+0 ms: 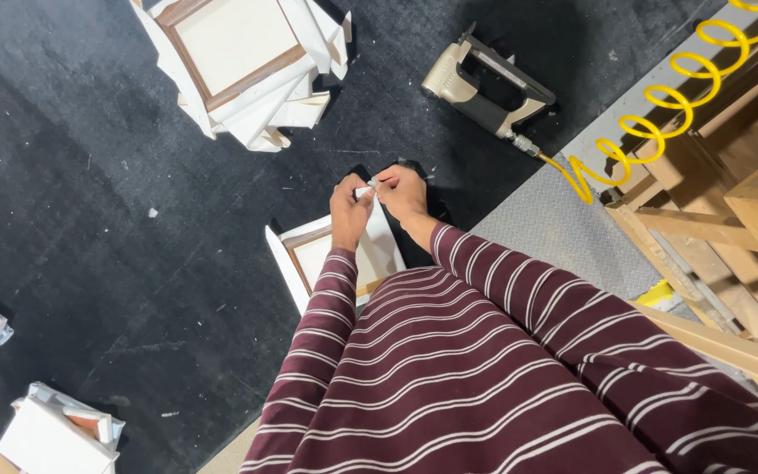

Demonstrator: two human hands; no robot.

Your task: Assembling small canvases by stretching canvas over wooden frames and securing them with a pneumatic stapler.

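A small canvas frame (331,259) lies just below the middle of the frame on the black mat (89,175). The left hand (348,211) and right hand (401,191) meet at its top corner, fingers pinching the white fabric fold. A staple gun (484,88) with yellow coiled hose (660,105) lies upper right; stacked frames (243,61) upper left.

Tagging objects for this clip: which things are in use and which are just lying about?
In use:
left hand
right hand
canvas frame, its white corner pinched by both hands

Lying about:
staple gun
yellow hose
frame stack
wrapped canvases
wooden rack
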